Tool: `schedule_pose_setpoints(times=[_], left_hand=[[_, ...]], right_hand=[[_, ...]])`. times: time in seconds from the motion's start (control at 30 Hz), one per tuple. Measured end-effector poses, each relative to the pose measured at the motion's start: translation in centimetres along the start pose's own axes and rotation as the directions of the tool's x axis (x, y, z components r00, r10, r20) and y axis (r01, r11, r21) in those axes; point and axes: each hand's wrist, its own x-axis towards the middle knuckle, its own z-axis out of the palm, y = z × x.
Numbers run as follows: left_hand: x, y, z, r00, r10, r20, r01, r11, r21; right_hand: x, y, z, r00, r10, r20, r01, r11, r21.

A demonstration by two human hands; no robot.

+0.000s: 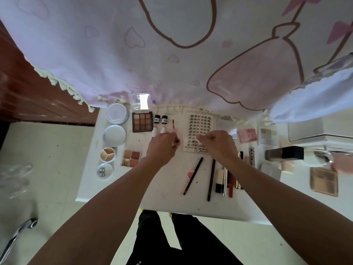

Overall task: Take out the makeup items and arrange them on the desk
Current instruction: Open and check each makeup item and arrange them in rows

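Desk (162, 190), mid-frame: rows formed | lash tray (199, 121), centre: your right hand (219, 145) curls over it, grip unclear | your left hand (162, 149) pinches red-tipped lip tube (177, 141), centre-left: lay it parallel beside black-capped tubes (157, 120), then release cleanly.

— Where does the view look from?
— It's a single wide-angle camera worn on the person's head, above the near edge of the table (168, 199). It faces forward and steeply down, almost straight onto the tabletop.
— How near is it?
— At arm's reach. Both forearms run in from the bottom corners, and the left hand (162, 145) and right hand (217, 143) meet near the picture's middle.
— How much does it take in?
— A lot, with bowed edges. The person's own legs (152, 245) are at the bottom and the floor (47, 150) is at the left. The pink patterned cloth (114, 54) beyond the table fills the upper half.
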Motion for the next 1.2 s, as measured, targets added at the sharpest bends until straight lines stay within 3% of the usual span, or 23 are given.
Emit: schedule_pose_setpoints(times=[0.43, 0.6, 0.77, 0.97, 1.2], left_hand=[[-0.5, -0.4, -0.2, 0.999, -0.047, -0.004, 0.047, 0.997, -0.067], [-2.6, -0.9, 0.2, 0.991, -0.134, -0.023, 0.131, 0.986, -0.098], [-6.3, 0.0, 2.1, 0.984, -0.159, 0.084, 0.167, 0.980, -0.108], [-9.0, 1.3, 4.9, 0.948, -0.144, 0.284, 0.176, 0.981, -0.088], [-8.4, 1.0, 4.4, 0.965, -0.118, 0.234, 0.136, 0.989, -0.062]], right_hand=[[0.2, -0.3, 0.1, 1.000, -0.022, 0.010, 0.022, 1.000, 0.005], [-1.0, -0.2, 0.4, 0.998, -0.049, 0.030, 0.051, 0.996, -0.071], [-2.9, 1.8, 1.5, 0.990, -0.002, 0.144, 0.027, 0.985, -0.171], [-4.2, 3.7, 1.4, 0.992, 0.033, 0.124, -0.018, 0.992, -0.123], [-4.2, 4.0, 1.0, 0.993, 0.025, 0.116, -0.008, 0.989, -0.145]])
